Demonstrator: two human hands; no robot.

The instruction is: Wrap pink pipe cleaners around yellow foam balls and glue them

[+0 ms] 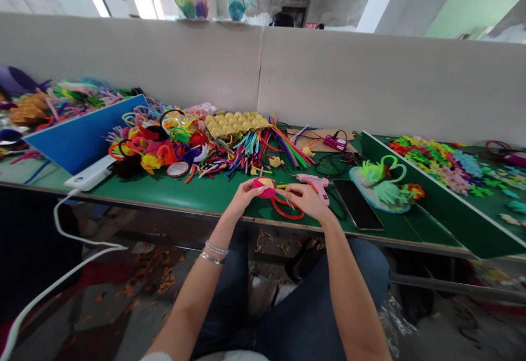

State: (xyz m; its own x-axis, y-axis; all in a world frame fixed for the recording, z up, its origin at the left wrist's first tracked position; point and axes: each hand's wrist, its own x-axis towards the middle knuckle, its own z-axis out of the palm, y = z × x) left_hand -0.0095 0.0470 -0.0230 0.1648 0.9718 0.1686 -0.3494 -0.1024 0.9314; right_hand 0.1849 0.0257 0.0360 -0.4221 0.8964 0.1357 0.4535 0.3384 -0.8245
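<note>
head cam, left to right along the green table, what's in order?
White power strip → heap of colourful headbands → left hand, holding a pink round piece → right hand → black phone → pile of colourful flower shapes. Glue gun, divider and green craft overlap others, so they are left out.

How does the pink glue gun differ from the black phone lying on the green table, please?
The glue gun is pink and angular, with nozzle and handle; the phone is a flat black slab. The glue gun lies just beyond the right hand; the phone lies apart, further right. Both rest on the green table near its front edge.
</note>
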